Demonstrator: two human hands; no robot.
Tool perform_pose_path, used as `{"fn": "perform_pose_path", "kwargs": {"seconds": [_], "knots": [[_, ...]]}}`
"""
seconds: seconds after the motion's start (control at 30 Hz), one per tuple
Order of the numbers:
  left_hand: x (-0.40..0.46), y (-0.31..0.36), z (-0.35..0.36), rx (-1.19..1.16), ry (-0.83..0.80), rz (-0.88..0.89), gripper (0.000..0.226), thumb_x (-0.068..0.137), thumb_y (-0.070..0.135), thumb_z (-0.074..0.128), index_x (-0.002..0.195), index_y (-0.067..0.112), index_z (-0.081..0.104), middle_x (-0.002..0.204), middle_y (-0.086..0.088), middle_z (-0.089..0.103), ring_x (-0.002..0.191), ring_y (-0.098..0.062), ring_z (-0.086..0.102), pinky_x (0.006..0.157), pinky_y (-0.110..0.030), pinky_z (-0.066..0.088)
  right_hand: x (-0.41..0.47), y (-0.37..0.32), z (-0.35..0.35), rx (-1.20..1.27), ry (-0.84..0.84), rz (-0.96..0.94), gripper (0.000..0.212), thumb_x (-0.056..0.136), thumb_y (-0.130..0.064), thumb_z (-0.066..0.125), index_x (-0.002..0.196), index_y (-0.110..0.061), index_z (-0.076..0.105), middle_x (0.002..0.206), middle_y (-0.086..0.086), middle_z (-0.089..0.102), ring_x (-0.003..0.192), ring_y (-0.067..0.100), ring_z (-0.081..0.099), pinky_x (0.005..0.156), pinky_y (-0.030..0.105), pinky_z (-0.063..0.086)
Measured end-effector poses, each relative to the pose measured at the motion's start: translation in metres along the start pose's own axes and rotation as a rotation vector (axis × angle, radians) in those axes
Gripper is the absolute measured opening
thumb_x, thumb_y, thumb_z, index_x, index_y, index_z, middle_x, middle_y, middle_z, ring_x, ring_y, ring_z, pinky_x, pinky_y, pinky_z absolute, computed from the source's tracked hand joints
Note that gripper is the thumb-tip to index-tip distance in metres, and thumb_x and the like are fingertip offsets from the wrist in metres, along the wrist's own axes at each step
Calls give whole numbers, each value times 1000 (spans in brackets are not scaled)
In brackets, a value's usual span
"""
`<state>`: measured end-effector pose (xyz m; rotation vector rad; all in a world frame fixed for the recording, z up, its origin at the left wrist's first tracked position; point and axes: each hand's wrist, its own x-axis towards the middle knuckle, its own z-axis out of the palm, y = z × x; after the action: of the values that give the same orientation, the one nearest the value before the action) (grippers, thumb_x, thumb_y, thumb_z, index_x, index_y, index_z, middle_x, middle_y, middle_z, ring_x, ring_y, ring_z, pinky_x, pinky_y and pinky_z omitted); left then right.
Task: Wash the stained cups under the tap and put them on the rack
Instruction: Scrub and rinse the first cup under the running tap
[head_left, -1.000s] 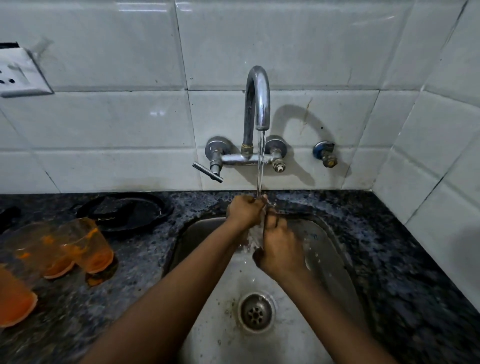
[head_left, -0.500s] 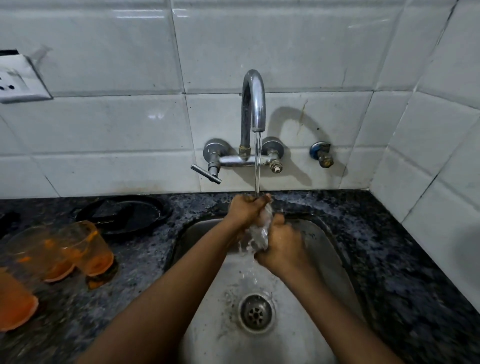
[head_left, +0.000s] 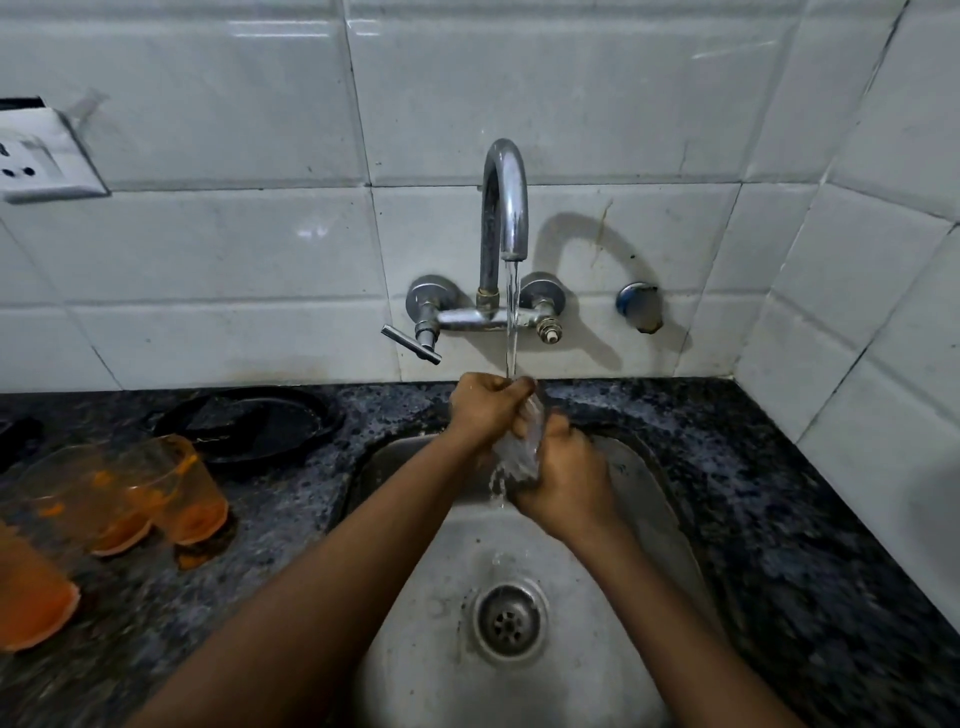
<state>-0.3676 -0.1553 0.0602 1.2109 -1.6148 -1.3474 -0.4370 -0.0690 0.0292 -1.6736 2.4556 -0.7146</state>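
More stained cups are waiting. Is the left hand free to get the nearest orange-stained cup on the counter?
Probably not yet: the left hand and right hand both grip a clear cup. Nothing blocks the orange-stained cup.

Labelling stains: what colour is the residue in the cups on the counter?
Orange, pooled in the cups left of the sink; head view.

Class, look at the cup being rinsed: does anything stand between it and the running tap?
Nothing visible does. The stream from the tap falls straight onto the clear cup, which the left hand and right hand hold.

Dark speckled counter (head_left: 291, 499) carries orange-stained cups (head_left: 192, 493) and perhaps a black plate (head_left: 260, 423).
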Motion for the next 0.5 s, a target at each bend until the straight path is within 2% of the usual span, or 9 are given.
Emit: {"fn": "perform_pose_path", "kwargs": {"seconds": [0.07, 0.13, 0.2, 0.27, 0.33, 0.37, 0.4, 0.47, 0.5], "knots": [[1, -3, -4, -68, 12, 35, 34, 84, 22, 65, 52, 12, 57, 39, 3, 56, 34, -7, 49, 45, -19, 46, 8, 8, -12, 387, -260, 76, 68, 61, -28, 81, 116, -13, 45, 102, 6, 63, 89, 27, 64, 66, 30, 50], [1, -6, -11, -259, -52, 44, 37, 82, 19, 67, 47, 15, 55, 35, 5, 51, 32, -5, 44, 42, -17, 42, 9, 16, -24, 887, -600, 148, 49, 67, -17, 79, 110, -13, 54, 91, 7, 70, 78, 24, 68, 67, 36, 58], [0, -3, -16, -303, -94, 74, 39, 82, 22, 66, 45, 17, 54, 36, 5, 51, 33, -5, 44, 42, -17, 43, 8, 20, -24, 1105, -668, 186, 39, 73, -9, 74, 107, -13, 56, 84, 8, 72, 70, 22, 69, 68, 37, 59], [1, 4, -15, -153, -136, 107, 38, 84, 27, 64, 49, 13, 56, 37, 5, 54, 34, -4, 48, 43, -15, 44, 6, 13, -16, 967, -481, 199, 48, 72, -8, 74, 112, -13, 49, 90, 8, 67, 71, 22, 68, 62, 34, 58], [-1, 10, -9, 46, -133, 82, 39, 86, 27, 62, 50, 13, 57, 35, 5, 56, 32, -2, 50, 45, -16, 43, 2, 0, -9, 383, -199, 113, 51, 71, -25, 75, 110, -15, 43, 96, 5, 59, 79, 25, 64, 57, 23, 48], [-1, 10, -6, 105, -97, 57, 39, 86, 28, 62, 50, 14, 58, 35, 4, 56, 32, -3, 51, 47, -17, 43, 0, -6, -6, 98, -81, 31, 54, 72, -35, 72, 112, -17, 41, 100, 7, 58, 86, 28, 62, 61, 21, 41], [-2, 9, -4, 126, -49, 49, 38, 86, 28, 62, 50, 15, 59, 39, 2, 58, 33, -5, 52, 49, -20, 45, -2, -8, -5, -47, -17, -25, 58, 72, -42, 70, 115, -17, 40, 105, 9, 58, 92, 30, 62, 65, 24, 38], [-3, 5, -5, 48, 30, 73, 38, 85, 28, 64, 49, 16, 57, 46, -4, 58, 36, -11, 51, 50, -21, 46, 0, -6, -8, 22, -80, -27, 69, 65, -43, 74, 119, -15, 39, 106, 10, 61, 95, 31, 62, 67, 28, 43], [-4, 3, -8, -34, 38, 73, 39, 84, 26, 64, 49, 15, 56, 44, -3, 57, 36, -11, 48, 47, -20, 45, 3, -1, -12, 231, -166, 13, 71, 63, -38, 77, 119, -14, 41, 103, 8, 62, 90, 30, 64, 66, 29, 48]]}}
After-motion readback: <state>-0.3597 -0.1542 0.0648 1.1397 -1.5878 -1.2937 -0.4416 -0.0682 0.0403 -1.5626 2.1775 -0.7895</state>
